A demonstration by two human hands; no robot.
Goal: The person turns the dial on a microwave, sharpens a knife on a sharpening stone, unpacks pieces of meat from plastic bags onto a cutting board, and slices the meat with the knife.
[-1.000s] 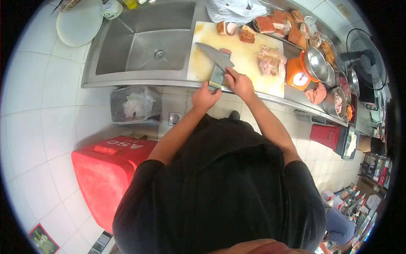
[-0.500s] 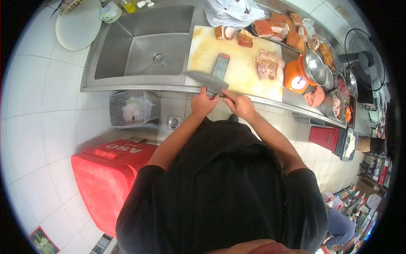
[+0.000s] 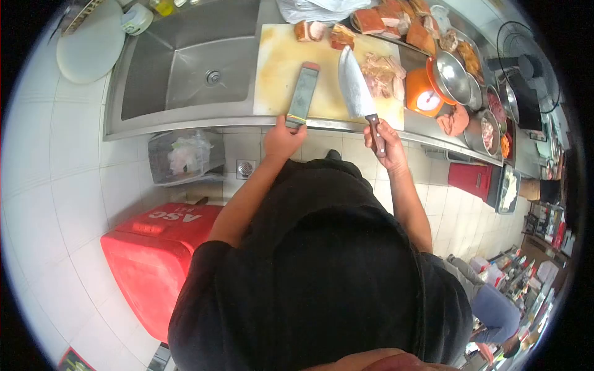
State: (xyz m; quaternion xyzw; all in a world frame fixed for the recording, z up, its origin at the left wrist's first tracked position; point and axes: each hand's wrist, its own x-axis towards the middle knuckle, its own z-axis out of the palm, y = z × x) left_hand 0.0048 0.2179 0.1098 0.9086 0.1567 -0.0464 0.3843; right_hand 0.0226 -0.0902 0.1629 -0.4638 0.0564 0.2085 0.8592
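Observation:
In my right hand (image 3: 388,145) is the brown handle of a wide-bladed knife (image 3: 356,83), raised with its tip pointing away from me and its flat side facing up. My left hand (image 3: 283,140) grips the near end of a grey-green sharpening stone (image 3: 303,93), which lies slanted on the white cutting board (image 3: 272,68). Pale sliced meat (image 3: 383,74) rests on the board's right part, partly behind the blade. Two browned meat chunks (image 3: 310,31) (image 3: 342,37) sit at the board's far edge.
Left of the board is a steel sink (image 3: 213,52). An orange scale (image 3: 426,93) with a steel bowl (image 3: 453,77) stands right, near roasted meat pieces (image 3: 421,37) and more bowls. Below are a plastic-lined bin (image 3: 185,157) and a red bin (image 3: 148,260). Another person (image 3: 495,312) is at lower right.
The knife has left the stone, moved right and turned to point away from me. My right hand moved right with it. My left hand stays at the stone's near end. The view has shifted slightly.

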